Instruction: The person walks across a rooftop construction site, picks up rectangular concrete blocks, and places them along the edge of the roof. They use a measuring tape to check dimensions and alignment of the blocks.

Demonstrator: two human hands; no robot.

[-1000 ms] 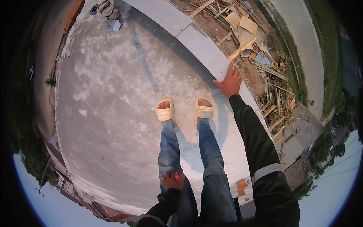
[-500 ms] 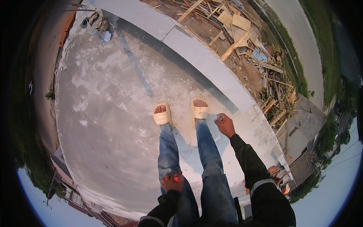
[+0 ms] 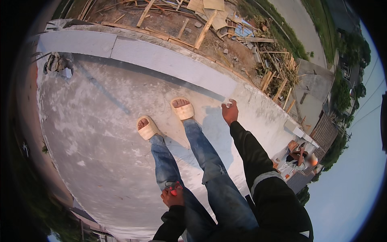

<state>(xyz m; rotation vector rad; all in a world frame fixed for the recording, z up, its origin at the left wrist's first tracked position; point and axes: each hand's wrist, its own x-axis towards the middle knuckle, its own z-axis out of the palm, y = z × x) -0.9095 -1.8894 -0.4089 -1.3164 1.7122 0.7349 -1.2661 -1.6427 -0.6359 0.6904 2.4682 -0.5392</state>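
My left hand (image 3: 172, 197) is closed around a small red object (image 3: 174, 188) in front of my left knee; the fingers hide most of it, so its kind is unclear. My right hand (image 3: 230, 112) reaches forward, its fingers bent together with a small whitish bit at the tips that I cannot make out. It is nearest to the right end of a low row of white blocks (image 3: 161, 60) along the far edge of the concrete slab (image 3: 88, 141). I stand on that slab in cream slides (image 3: 149, 128).
Beyond the blocks, lower down, lie scattered planks (image 3: 205, 30) and rubble. A crumpled heap of dark cloth (image 3: 58, 64) sits at the slab's far left corner. Another person in an orange helmet (image 3: 312, 160) is beyond the right edge. The slab's left edge drops off.
My view has turned to the right, so feet and slab sit further left. My right hand has come closer to the end of the block row. The left hand still holds the red object.
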